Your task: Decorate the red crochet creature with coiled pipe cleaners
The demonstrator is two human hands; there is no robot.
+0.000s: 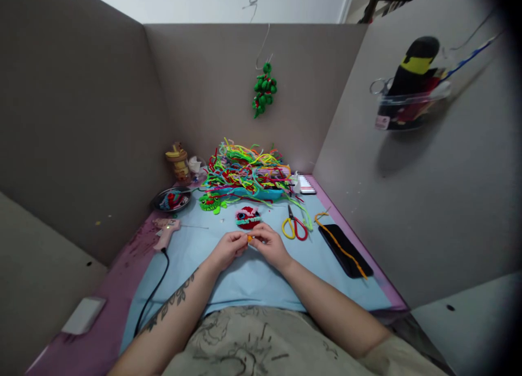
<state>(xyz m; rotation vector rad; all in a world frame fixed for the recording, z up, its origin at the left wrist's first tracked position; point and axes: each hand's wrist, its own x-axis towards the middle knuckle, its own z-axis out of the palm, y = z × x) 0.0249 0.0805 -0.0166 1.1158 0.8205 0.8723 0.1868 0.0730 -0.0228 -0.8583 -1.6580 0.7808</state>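
Note:
Between the fingertips of both hands is a small orange piece point(250, 238), mostly covered by the fingers; it looks like pipe cleaner. My left hand point(229, 249) pinches it from the left, and my right hand point(271, 246) from the right. Just beyond them lies a red, pink and teal fuzzy figure point(248, 217) with a round blue eye. Scissors point(294, 227) with one yellow and one red handle rest to the right of my hands. A longer orange pipe cleaner point(342, 246) lies across a black phone point(349, 259) farther right.
A pink glue gun point(166, 233) with a black cord lies left, below a dark bowl point(173, 198). A blue tray point(248, 193) heaped with colourful pipe cleaners stands at the back, beside a green fuzzy figure point(211, 202). Grey panels enclose three sides; a pouch point(408, 106) hangs right.

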